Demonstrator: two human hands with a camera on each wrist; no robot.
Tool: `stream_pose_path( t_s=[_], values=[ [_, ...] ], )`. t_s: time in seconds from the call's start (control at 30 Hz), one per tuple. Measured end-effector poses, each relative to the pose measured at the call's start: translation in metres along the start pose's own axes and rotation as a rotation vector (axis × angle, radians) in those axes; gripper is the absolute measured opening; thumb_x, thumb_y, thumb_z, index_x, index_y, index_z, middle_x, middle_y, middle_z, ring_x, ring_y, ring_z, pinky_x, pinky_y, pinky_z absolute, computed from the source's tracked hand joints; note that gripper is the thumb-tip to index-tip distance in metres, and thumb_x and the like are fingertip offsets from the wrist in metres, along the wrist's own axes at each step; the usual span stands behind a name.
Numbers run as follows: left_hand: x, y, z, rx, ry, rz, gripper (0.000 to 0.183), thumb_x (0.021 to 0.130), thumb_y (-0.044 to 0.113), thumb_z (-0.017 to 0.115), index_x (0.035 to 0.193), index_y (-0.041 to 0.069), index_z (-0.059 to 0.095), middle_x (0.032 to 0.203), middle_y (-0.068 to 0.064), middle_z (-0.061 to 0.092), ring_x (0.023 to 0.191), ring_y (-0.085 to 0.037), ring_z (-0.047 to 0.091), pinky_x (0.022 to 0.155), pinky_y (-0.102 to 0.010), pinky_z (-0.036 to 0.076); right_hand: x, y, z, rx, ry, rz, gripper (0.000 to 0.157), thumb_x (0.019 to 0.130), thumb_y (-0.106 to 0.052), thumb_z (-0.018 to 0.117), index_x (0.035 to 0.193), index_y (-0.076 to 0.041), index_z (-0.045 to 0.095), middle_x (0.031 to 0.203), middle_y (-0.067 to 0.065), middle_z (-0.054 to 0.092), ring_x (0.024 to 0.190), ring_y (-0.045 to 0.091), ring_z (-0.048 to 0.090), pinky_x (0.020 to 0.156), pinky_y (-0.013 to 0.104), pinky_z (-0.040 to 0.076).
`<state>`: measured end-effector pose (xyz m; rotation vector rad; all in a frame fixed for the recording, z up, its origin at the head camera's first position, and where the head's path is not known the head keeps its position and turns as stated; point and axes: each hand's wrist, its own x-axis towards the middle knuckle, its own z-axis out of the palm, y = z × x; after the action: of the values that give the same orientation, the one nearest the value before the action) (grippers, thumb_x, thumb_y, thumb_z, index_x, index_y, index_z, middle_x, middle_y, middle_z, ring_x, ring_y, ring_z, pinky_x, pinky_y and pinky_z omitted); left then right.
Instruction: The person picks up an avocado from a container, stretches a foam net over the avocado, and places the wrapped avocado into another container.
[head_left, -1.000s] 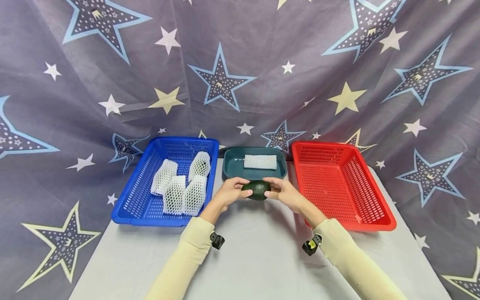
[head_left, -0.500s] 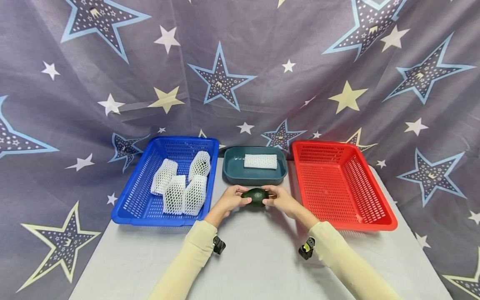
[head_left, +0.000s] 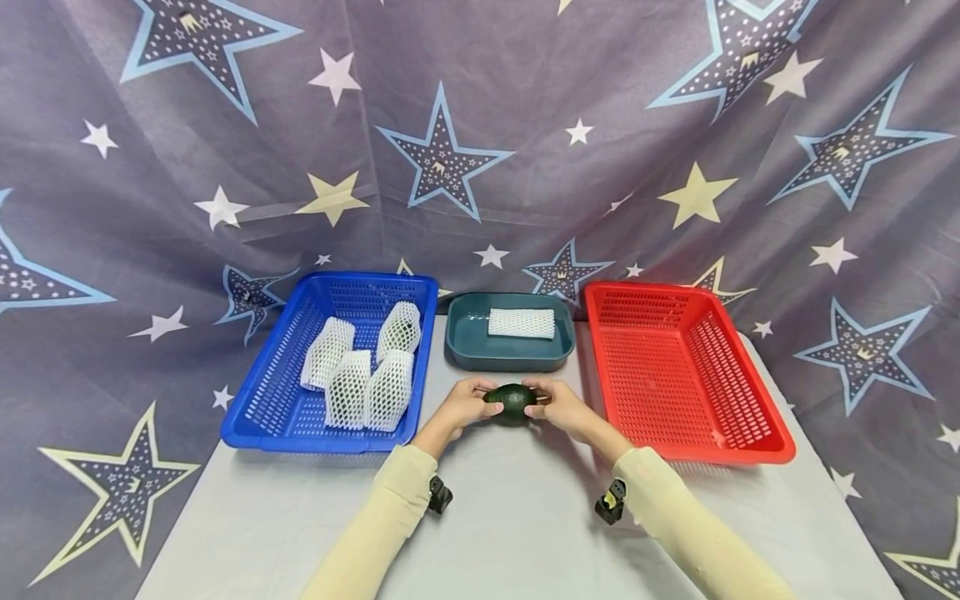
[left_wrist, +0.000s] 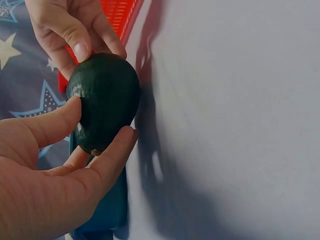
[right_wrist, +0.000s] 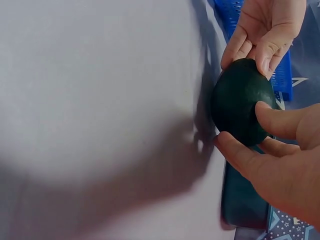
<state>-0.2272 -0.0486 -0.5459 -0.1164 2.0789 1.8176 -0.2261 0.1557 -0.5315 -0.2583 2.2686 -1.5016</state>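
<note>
Between the two hands is a dark green avocado (head_left: 512, 403), held above the table just in front of the teal tray. The left hand (head_left: 463, 406) grips its stem end with thumb and fingers, and the small brown stem stub shows in the left wrist view. From the other side the right hand (head_left: 561, 407) pinches the rounded end. Both thumbs lie on the near side of the avocado (right_wrist: 242, 102) in the head view. A white foam net sleeve (head_left: 521, 323) lies in the teal tray (head_left: 510, 364).
At the left stands a blue basket (head_left: 258, 417) with several fruits in white foam nets (head_left: 348, 390). A red basket (head_left: 651, 367) stands at the right, with nothing seen inside. Behind the pale table (head_left: 517, 533) hangs a grey star-patterned cloth (head_left: 480, 50).
Both hands have drawn the avocado slightly toward the person, away from the teal tray's front edge. Their grip looks the same. Baskets and tray have stayed put.
</note>
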Motion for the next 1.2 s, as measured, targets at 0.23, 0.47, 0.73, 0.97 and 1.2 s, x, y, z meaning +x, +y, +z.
stream_pose_path(
  t_s=[0.23, 0.47, 0.73, 0.97, 1.2],
  values=[
    [0.0, -0.003, -0.001, 0.001, -0.002, -0.005, 0.039, 0.087, -0.006, 0.073, 0.124, -0.01, 0.062, 0.116, -0.028, 0.067, 0.094, -0.02, 0.065, 0.085, -0.032, 0.061, 0.0, 0.004, 0.002, -0.018, 0.027, 0.019, 0.051, 0.093, 0.006, 0.065, 0.141, 0.011, 0.05, 0.135, 0.034, 0.059, 0.122, 0.048, 0.061, 0.097, 0.04, 0.058],
    [-0.002, -0.005, -0.004, 0.002, 0.006, -0.013, 0.04, 0.087, -0.003, 0.074, 0.125, -0.007, 0.063, 0.118, -0.026, 0.068, 0.095, -0.02, 0.064, 0.086, -0.033, 0.061, 0.001, 0.004, 0.004, -0.033, 0.015, 0.003, 0.051, 0.093, 0.005, 0.065, 0.141, 0.012, 0.049, 0.135, 0.035, 0.058, 0.122, 0.049, 0.06, 0.097, 0.041, 0.058],
    [-0.003, -0.006, -0.006, 0.0, -0.011, -0.016, 0.041, 0.087, -0.003, 0.074, 0.126, -0.007, 0.063, 0.121, -0.026, 0.067, 0.1, -0.022, 0.066, 0.088, -0.034, 0.06, 0.003, -0.011, -0.005, -0.137, -0.025, -0.039, 0.048, 0.091, 0.003, 0.068, 0.135, 0.015, 0.053, 0.129, 0.037, 0.061, 0.118, 0.05, 0.062, 0.099, 0.046, 0.056],
    [-0.004, -0.007, -0.009, 0.009, -0.017, -0.01, 0.041, 0.088, -0.001, 0.074, 0.127, -0.007, 0.063, 0.123, -0.026, 0.066, 0.102, -0.025, 0.066, 0.087, -0.032, 0.059, 0.016, -0.066, -0.034, -0.29, -0.059, -0.123, 0.04, 0.093, -0.003, 0.069, 0.129, 0.012, 0.059, 0.123, 0.031, 0.067, 0.113, 0.04, 0.065, 0.096, 0.043, 0.058],
    [-0.005, -0.006, -0.007, 0.027, -0.026, -0.008, 0.042, 0.089, 0.0, 0.073, 0.129, -0.006, 0.063, 0.124, -0.025, 0.065, 0.105, -0.027, 0.066, 0.088, -0.032, 0.059, 0.049, -0.105, -0.067, -0.53, 0.047, -0.192, 0.034, 0.093, -0.005, 0.07, 0.125, 0.006, 0.065, 0.118, 0.028, 0.07, 0.111, 0.039, 0.067, 0.096, 0.049, 0.056]
  ],
)
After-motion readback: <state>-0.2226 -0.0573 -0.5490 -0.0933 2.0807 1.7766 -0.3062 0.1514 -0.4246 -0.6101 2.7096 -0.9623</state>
